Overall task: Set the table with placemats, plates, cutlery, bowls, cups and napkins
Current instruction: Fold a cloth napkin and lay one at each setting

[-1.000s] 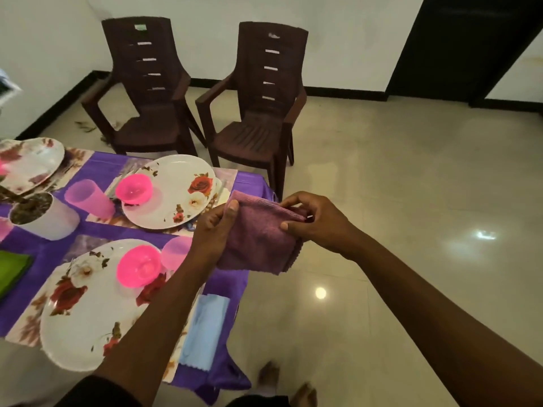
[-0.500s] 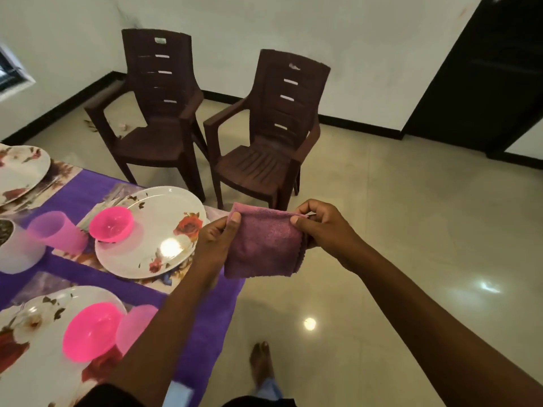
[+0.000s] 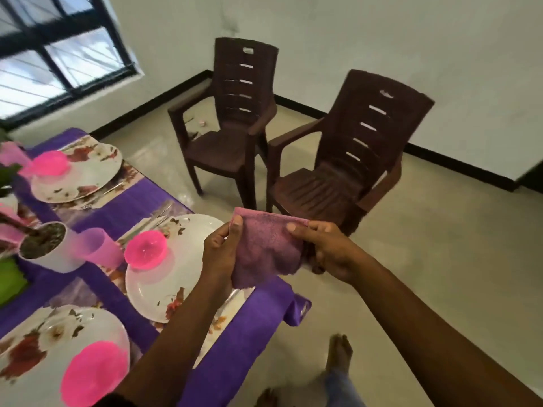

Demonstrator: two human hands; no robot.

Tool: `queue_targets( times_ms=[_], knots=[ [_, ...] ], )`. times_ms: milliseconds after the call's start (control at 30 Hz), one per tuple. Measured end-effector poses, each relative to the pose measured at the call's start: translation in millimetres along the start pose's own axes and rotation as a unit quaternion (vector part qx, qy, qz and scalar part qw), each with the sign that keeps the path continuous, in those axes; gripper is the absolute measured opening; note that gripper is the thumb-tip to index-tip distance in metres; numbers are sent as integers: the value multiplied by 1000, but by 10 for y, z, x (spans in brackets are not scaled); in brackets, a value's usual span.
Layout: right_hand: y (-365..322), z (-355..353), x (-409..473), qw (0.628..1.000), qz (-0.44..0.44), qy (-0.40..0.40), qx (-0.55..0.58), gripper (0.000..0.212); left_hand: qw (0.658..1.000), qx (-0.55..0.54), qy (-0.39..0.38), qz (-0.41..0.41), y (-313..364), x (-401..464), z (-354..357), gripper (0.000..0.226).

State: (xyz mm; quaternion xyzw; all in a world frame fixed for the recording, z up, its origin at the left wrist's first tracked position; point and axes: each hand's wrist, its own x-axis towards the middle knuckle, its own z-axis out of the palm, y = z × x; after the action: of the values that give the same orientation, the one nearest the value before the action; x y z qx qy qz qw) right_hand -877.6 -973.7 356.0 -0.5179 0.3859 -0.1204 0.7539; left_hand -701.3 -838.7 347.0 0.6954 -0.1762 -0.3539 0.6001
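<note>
A folded mauve napkin [image 3: 266, 248] hangs in the air over the table's right edge. My left hand [image 3: 220, 254] pinches its left top corner and my right hand [image 3: 326, 248] pinches its right top corner. Just left of the napkin lies a white floral plate [image 3: 173, 277] carrying a pink bowl [image 3: 145, 249], with a pink cup [image 3: 98, 246] beside it and cutlery [image 3: 152, 221] behind it. Two more floral plates [image 3: 79, 174] [image 3: 44, 342] with pink bowls sit on the purple tablecloth [image 3: 249, 333].
A white pot with a plant [image 3: 48, 249] stands mid-table, a green cloth [image 3: 10, 284] to its left. Two brown plastic chairs [image 3: 232, 118] [image 3: 346, 168] stand on the tiled floor beyond the table. My bare feet [image 3: 338, 353] are beside the table's corner.
The view has swung left, bringing the window and the far plate into sight. Both hands still hold the napkin, now closer over the middle plate's right side.
</note>
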Motion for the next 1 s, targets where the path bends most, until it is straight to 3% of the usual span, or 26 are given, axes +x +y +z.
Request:
queue_targets(
  times_ms=[167,300,433,600,833,1000],
  knots=[
    [-294,-138,718,997,-7,-59,-46,49,996,-76,39,-15,40,365,54,54],
    [-674,-236,1187,985,4,-165,-39,49,982,-143,117,-39,104,526,231,50],
    [-948,-188,1581,958,51,-267,-87,49,936,-295,170,-95,218,633,406,53],
    [-1009,-9,1928,928,115,-332,-127,56,874,-434,216,-33,213,635,487,63],
    [-1271,545,2476,904,59,-392,-157,44,854,-444,269,-20,146,821,203,55],
    [-1352,849,2912,871,13,-414,-265,32,872,-391,294,-15,125,1053,118,52]
  ],
)
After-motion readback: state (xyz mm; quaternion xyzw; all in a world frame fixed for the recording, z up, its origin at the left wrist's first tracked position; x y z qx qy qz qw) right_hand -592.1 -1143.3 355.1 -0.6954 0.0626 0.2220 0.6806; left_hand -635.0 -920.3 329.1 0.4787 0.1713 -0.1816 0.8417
